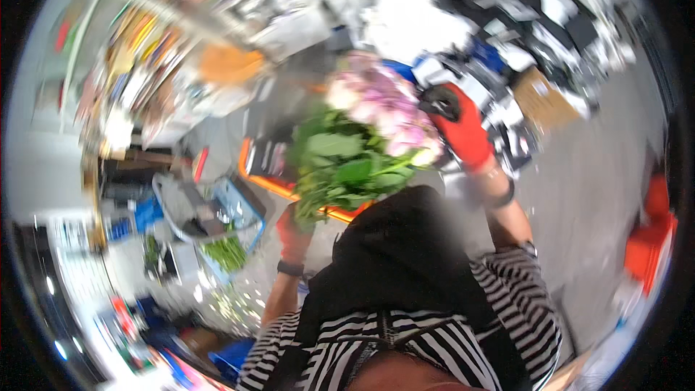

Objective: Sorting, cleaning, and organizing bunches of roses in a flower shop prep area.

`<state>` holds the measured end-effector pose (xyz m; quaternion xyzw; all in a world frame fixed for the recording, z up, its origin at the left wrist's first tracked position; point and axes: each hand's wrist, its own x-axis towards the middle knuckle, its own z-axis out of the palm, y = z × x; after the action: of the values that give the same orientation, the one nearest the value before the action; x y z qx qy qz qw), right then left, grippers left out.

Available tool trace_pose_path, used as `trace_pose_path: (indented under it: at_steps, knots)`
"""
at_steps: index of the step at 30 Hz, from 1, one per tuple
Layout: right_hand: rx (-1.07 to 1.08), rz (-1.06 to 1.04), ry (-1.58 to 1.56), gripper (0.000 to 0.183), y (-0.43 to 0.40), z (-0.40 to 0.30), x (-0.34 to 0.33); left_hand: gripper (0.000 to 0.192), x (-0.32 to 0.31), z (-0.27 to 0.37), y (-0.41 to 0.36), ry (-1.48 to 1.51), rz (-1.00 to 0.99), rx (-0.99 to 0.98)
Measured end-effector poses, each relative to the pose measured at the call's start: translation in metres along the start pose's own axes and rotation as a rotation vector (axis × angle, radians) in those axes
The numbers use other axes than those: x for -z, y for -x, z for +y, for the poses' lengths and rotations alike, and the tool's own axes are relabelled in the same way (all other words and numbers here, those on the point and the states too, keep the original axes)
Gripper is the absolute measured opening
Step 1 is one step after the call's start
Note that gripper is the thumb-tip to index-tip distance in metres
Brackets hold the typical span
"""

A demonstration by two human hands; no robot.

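Note:
A bunch of flowers with pale pink and cream heads (383,108) and broad green leaves (353,165) lies across the view in front of my chest. My left hand (295,233), in a red work glove, grips its stem end, and foliage covers most of the fingers. On the other side, my right hand (459,122) wears a red glove with dark fingertips or palm. It is beside the flower heads with its fingers curled. Blur hides whether it touches them or holds anything. Behind the bunch stands an orange-rimmed crate (269,184) with dark contents.
A light-blue basket (258,228) stands at left, with cut green stems (225,252) beside it. Papers and black and white wrapping are heaped at the back, near a cardboard piece (543,100). Shelves with coloured sheets (144,38) are at upper left; a red container (649,250) is at far right.

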<state>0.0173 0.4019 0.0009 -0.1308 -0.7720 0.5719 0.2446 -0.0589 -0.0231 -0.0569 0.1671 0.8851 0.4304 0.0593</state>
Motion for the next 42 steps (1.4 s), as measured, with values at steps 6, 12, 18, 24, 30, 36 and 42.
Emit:
trace_pose_path:
  at_steps: [6, 12, 18, 24, 30, 36, 42]
  knots:
    - [-0.447, 0.053, -0.223, 0.032, 0.010, 0.047, -0.015, 0.032, 0.026, 0.004, 0.053, -0.026, 0.020, 0.137]
    - [-0.135, 0.137, 0.426, 0.031, 0.027, 0.210, 0.022, 0.027, 0.037, 0.004, 0.141, -0.123, 0.296, 0.292]
    - [-0.270, -0.255, 0.521, 0.022, 0.101, 0.255, -0.049, 0.028, 0.047, -0.003, 0.265, -0.184, 0.631, 0.729]
    - [-0.429, -0.900, 0.478, 0.017, 0.171, 0.268, -0.162, 0.030, 0.032, -0.028, 0.373, 0.182, 1.059, 0.880]
    - [-0.436, -1.408, 0.436, 0.015, 0.250, 0.257, -0.286, 0.036, 0.056, -0.028, 0.500, 0.476, 1.411, 1.134]
    - [-0.254, -1.711, 0.516, 0.017, 0.325, 0.196, -0.400, 0.035, 0.065, -0.044, 0.610, 0.480, 1.698, 1.243]
    - [0.035, -1.991, 0.776, 0.017, 0.391, 0.124, -0.506, 0.032, 0.053, -0.035, 0.676, 0.551, 2.186, 1.245]
